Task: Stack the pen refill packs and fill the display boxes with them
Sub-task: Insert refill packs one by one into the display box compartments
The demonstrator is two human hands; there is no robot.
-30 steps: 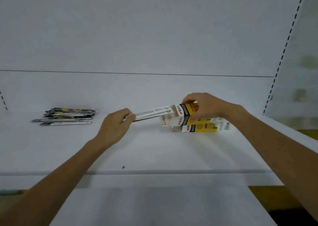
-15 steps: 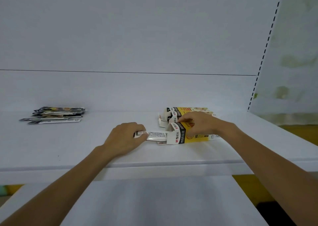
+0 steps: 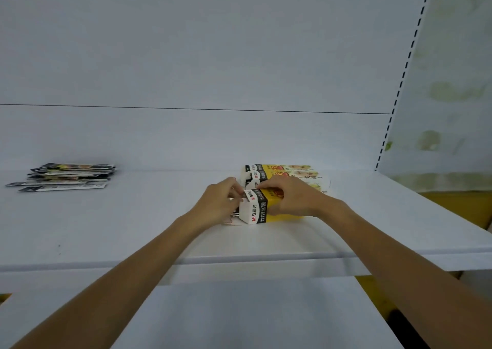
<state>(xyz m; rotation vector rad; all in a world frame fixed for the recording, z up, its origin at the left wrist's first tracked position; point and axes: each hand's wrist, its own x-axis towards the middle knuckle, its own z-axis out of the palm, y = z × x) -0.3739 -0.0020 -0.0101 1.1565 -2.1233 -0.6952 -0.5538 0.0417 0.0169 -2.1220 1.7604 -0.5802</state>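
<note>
A yellow, black and white display box (image 3: 259,211) lies on its side on the white shelf (image 3: 133,223), its open end facing left. My right hand (image 3: 290,198) grips the box from above. My left hand (image 3: 219,202) is at the box's mouth, fingers curled on the end of the refill packs (image 3: 234,214), which sit almost fully inside. More display boxes (image 3: 282,174) lie just behind. A loose pile of refill packs (image 3: 66,177) rests at the far left of the shelf.
The shelf's front lip (image 3: 239,259) runs across below my hands, with a lower shelf (image 3: 253,314) under it. A slotted upright (image 3: 399,82) bounds the shelf on the right.
My left hand has pushed the refill packs rightward into the box, from mostly sticking out to nearly hidden. The box came down from mid-air onto the shelf, right hand staying on it.
</note>
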